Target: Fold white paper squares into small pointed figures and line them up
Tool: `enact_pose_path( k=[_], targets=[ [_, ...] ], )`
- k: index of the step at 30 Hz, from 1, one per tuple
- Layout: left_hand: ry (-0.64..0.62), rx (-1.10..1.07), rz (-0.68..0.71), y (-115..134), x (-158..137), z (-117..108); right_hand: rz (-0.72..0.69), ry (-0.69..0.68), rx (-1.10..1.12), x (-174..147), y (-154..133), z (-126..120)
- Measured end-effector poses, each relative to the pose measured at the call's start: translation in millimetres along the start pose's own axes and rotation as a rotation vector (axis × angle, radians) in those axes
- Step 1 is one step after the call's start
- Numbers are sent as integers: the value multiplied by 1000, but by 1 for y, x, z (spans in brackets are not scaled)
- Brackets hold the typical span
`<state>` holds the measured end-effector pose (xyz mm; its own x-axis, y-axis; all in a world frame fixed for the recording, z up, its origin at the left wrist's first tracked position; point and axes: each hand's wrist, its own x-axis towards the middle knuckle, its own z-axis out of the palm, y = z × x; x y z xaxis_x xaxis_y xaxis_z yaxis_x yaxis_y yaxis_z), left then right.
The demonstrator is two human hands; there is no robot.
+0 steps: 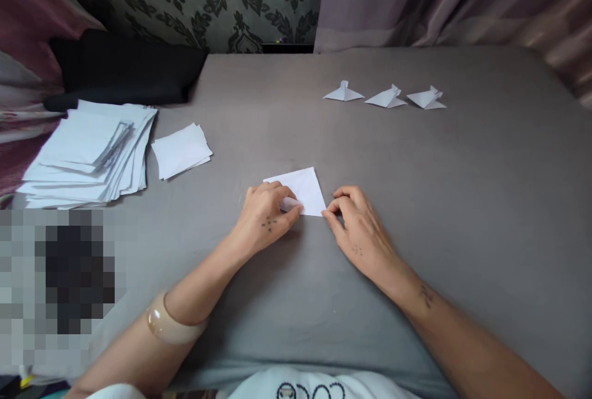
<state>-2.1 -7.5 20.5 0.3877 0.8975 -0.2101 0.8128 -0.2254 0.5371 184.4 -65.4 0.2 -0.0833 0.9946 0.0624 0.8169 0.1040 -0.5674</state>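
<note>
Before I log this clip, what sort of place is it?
Probably a room in a home: a mauve curtain, a dark patterned wall and a grey cloth-covered surface, perhaps a bed.

The desk lies open at far right; a sheet occupies the middle, paper piles the left, folded figures the back.

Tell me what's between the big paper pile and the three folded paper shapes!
The head view shows a small paper stack, then grey surface.
</note>
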Motion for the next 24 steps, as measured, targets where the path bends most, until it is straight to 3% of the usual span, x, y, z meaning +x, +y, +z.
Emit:
enact_pose_path(
  k=[10,14,18,24],
  targets=[
    [-11,37,60,-2,-1,-2,37,-89,256,9,19,-13],
    [6,49,88,-4,-1,-1,109,-12,410,9,6,-15],
    [34,58,110,-7,-1,2,15,-21,417,4,-12,-4],
    [27,3,142,-13,1,0,-151,83,213,-2,-19,18]
  ],
)
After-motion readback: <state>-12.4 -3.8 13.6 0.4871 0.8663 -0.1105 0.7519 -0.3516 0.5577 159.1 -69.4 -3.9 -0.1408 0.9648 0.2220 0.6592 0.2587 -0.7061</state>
